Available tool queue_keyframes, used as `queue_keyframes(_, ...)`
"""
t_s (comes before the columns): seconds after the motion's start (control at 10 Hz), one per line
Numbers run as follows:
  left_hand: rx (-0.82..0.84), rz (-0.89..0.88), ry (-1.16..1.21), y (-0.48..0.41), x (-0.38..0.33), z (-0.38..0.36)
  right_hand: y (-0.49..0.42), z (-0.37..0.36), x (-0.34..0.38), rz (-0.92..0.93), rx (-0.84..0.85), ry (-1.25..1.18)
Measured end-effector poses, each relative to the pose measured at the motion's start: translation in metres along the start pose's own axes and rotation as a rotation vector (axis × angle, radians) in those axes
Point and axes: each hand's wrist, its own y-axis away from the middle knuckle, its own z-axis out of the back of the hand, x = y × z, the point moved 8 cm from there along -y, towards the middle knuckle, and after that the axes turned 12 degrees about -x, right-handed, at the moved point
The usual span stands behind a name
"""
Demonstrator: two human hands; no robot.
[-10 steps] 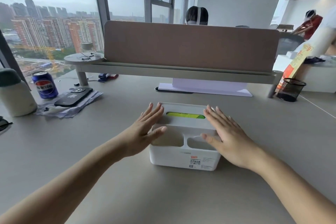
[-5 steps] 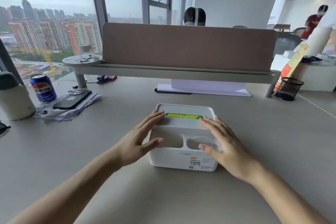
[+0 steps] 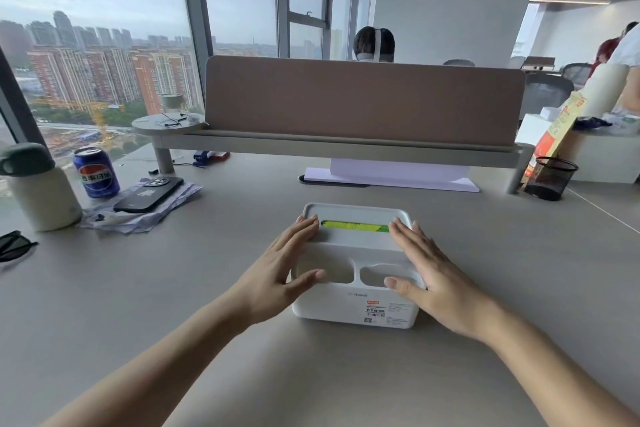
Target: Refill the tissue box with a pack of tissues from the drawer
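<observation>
Both flat, open hands, left hand (image 3: 284, 274) and right hand (image 3: 433, 274), press the white tissue box (image 3: 353, 308); its sticker (image 3: 375, 311) is unreadable. The blue can (image 3: 96, 172) says Pepsi.

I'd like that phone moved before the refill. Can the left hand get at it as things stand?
Probably yes. The left hand lies open and empty against the tissue box, and the phone sits in plain view on papers to its left. Bare desk lies between them.
</observation>
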Motion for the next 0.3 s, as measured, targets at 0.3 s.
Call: queue_keyframes(0.3,-0.029,0.130,0.326,0.002,-0.003,0.012,0.001,0.019,0.001,-0.053,-0.068,-0.202)
